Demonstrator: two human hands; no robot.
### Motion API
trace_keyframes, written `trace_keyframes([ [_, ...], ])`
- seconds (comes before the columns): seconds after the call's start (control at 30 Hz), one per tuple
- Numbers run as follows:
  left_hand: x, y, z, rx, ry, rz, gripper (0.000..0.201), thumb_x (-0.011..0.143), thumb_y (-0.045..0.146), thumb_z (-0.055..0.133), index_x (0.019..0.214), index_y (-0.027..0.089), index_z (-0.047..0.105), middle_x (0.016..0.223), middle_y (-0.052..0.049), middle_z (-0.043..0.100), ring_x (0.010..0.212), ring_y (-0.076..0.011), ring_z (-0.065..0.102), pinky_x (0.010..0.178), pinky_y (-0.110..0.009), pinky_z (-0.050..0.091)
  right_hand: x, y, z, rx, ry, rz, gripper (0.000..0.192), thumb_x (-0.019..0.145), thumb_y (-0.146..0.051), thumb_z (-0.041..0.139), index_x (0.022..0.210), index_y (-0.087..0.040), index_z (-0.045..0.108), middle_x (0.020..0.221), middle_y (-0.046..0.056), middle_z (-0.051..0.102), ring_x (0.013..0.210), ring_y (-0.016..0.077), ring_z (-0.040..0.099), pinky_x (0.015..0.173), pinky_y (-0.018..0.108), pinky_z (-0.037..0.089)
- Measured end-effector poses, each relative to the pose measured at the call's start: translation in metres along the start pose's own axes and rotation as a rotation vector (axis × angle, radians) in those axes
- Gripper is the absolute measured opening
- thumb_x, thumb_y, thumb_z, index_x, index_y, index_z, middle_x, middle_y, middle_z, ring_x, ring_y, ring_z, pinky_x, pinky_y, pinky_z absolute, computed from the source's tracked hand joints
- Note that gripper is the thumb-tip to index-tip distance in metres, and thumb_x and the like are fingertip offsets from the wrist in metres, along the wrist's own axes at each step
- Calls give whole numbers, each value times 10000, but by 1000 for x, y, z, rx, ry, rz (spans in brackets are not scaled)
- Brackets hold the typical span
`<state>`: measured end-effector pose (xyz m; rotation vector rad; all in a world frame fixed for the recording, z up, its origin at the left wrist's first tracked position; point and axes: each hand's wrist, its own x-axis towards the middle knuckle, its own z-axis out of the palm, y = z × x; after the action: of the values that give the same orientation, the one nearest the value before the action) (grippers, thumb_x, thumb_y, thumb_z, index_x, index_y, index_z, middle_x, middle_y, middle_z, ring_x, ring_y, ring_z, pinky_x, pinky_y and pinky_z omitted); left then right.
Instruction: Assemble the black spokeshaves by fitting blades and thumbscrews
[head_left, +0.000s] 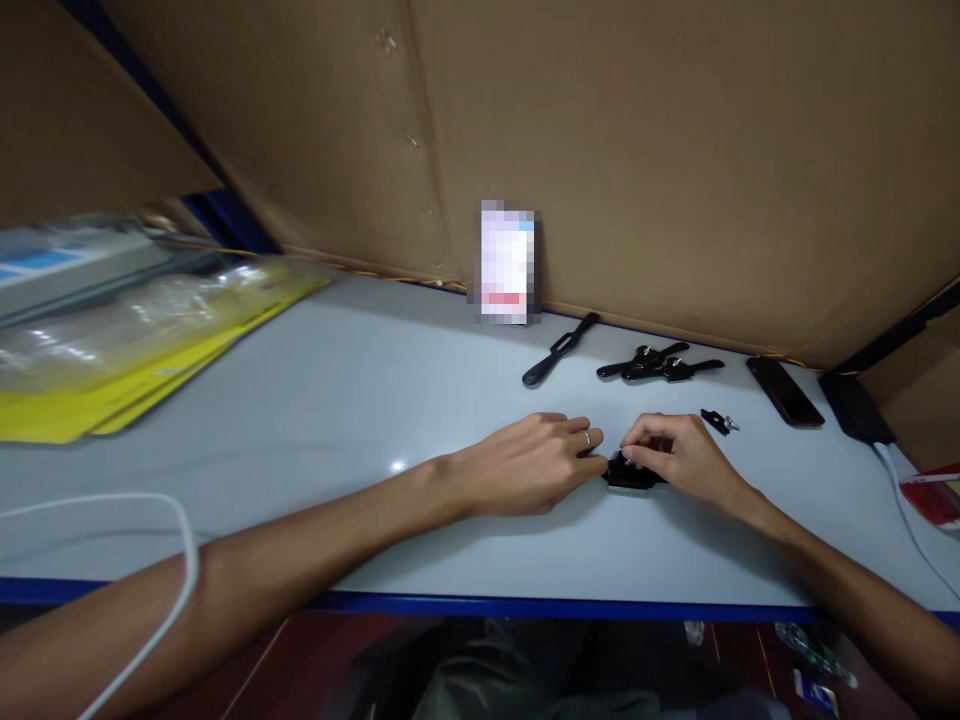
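A black spokeshave (630, 475) lies near the front of the table, with its blade edge facing me. My left hand (551, 462), a ring on one finger, is closed over its left end, and the handle there is hidden. My right hand (679, 455) has thumb and forefinger pinched on a small screw (627, 456) at the spokeshave's middle; the fingers cover most of it. Behind my right hand lie a small black cap plate (715, 420) and a shiny screw (733, 424). Further back rests a bare spokeshave body (561, 348) with a slot through its middle.
Several spokeshaves with screws (652, 362) lie together at the back. A dark phone (785, 391) and a black power bank (856, 408) with a white cable are at right. A blurred lit screen (507, 262) leans on the cardboard wall. Yellow plastic-covered packs (157, 385) lie left.
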<state>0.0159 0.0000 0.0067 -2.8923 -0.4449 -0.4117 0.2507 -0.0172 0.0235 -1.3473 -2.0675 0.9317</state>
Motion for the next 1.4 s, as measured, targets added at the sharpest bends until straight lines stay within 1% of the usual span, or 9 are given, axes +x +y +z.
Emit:
trace_keyframes([
  [0.13,0,0,-1,2,2,1,180,943,73,497,838,176,602,806,-37,598,692,-168,512,592,-342,372,-2,-3,-1,-45,-12,15,113,853,-199,649,740,-196,663,638,-23,638,597,129,557,597,260,404],
  [0.3,0,1,-2,4,0,-1,195,950,63,480,856,175,610,813,-37,602,693,-166,509,594,-341,372,-5,-5,1,-349,32,-64,168,904,-184,633,747,-198,577,681,-15,624,624,135,522,632,271,357],
  [0.47,0,1,-1,4,-6,0,182,950,67,490,863,176,606,821,-38,600,688,-169,502,590,-343,367,-11,-1,10,-692,81,-172,187,971,-190,515,789,-184,554,751,42,634,650,156,495,614,289,291],
  [0.6,0,2,-1,0,-14,0,184,949,64,488,860,178,601,826,-37,599,694,-171,504,598,-344,375,-13,-1,18,-785,109,-151,198,956,-177,483,781,-180,574,691,33,620,601,149,454,574,302,215],
  [0.8,1,2,-2,7,0,2,206,953,67,472,829,176,594,804,-36,594,673,-162,490,588,-342,359,-10,-1,10,-705,161,-161,219,920,-178,534,709,-183,593,659,14,603,596,140,454,591,296,263],
  [0.9,1,2,-2,6,4,7,209,950,69,465,831,176,600,800,-39,593,689,-166,500,595,-345,366,-9,-2,2,-511,176,-181,135,929,-200,570,857,-190,683,743,14,651,655,144,526,646,284,357],
  [1.0,1,2,-2,-5,-2,3,208,944,62,460,848,175,605,800,-40,589,692,-171,504,592,-347,368,-7,-3,0,-319,78,-193,116,912,-216,633,967,-213,734,789,11,695,687,146,573,692,285,416],
  [1.17,1,2,-3,-15,-8,3,212,938,50,459,848,177,603,781,-36,578,675,-169,499,583,-345,366,-4,-4,1,-200,14,-135,131,862,-149,646,780,-209,729,695,-12,687,621,129,567,657,275,421],
  [1.4,1,2,-2,2,-31,-2,200,939,54,472,847,180,596,795,-34,583,684,-169,504,585,-346,365,-3,-4,-2,-210,3,-26,77,865,-193,690,790,-203,674,648,-31,640,605,127,551,626,268,385],
])
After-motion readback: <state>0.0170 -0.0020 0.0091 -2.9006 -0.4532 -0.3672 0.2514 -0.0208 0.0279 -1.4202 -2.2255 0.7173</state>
